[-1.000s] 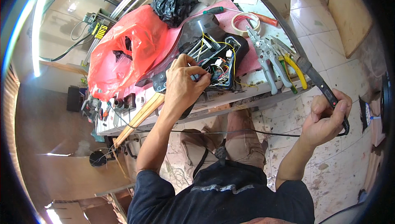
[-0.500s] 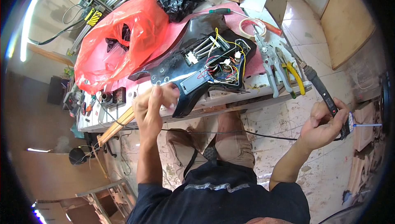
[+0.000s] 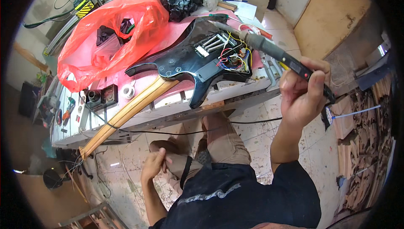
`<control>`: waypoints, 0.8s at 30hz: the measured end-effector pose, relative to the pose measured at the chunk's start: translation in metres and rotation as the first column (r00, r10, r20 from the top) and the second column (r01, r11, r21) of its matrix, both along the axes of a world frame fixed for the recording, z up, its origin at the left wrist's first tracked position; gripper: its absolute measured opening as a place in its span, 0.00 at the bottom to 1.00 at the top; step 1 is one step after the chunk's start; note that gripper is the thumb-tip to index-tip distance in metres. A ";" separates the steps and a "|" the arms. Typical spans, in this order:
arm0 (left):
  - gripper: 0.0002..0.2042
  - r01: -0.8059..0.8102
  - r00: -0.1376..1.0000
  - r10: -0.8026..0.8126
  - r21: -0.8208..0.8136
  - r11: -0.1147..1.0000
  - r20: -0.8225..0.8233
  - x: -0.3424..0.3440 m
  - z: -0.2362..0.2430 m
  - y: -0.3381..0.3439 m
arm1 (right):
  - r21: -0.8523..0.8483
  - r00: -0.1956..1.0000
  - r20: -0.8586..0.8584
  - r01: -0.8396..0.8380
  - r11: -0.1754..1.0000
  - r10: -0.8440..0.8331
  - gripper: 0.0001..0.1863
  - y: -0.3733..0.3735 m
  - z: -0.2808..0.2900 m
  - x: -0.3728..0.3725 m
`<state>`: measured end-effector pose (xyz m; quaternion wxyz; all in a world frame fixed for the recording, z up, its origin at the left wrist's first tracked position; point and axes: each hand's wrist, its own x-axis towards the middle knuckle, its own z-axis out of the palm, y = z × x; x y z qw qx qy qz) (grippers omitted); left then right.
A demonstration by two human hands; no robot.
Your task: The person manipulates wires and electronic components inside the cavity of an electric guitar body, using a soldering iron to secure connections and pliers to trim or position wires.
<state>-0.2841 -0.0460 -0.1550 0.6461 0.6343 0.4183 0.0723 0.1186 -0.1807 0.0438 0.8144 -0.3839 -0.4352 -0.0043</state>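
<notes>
Gripping iron (image 3: 269, 48) in your right hand (image 3: 304, 92), right of guitar (image 3: 172, 62), nearer wiring (image 3: 240, 62); neck (image 3: 141, 106) slants lower-left. Left hand (image 3: 155, 163) below guitar, half-open.

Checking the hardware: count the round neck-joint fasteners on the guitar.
4: left fastener, upper fastener, lower fastener and right fastener, clustered on the guitar body near the neck.

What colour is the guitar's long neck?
The neck is light yellowish-brown, best seen in the head view.
</notes>
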 end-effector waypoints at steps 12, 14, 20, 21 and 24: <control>0.30 -0.241 0.967 0.202 -0.315 0.918 -0.153 -0.047 -0.163 -0.029 | -0.324 0.965 0.087 -0.206 0.923 0.246 0.14 0.059 0.024 -0.106; 0.30 -0.237 0.971 0.204 -0.368 0.899 -0.127 -0.039 -0.163 -0.024 | -0.432 0.930 0.177 -0.220 0.874 0.322 0.12 0.072 0.024 -0.122; 0.30 -0.282 0.959 0.256 -0.311 0.908 -0.121 -0.051 -0.178 -0.035 | -0.540 0.818 0.152 -0.401 0.740 0.554 0.11 0.151 0.046 -0.193; 0.30 -0.286 0.958 0.263 -0.309 0.907 -0.113 -0.052 -0.177 -0.036 | -0.578 0.818 0.172 -0.368 0.728 0.549 0.11 0.165 0.049 -0.204; 0.30 -0.308 0.951 0.290 -0.310 0.899 -0.104 -0.052 -0.183 -0.040 | -0.641 0.811 0.207 -0.309 0.702 0.547 0.15 0.207 0.053 -0.227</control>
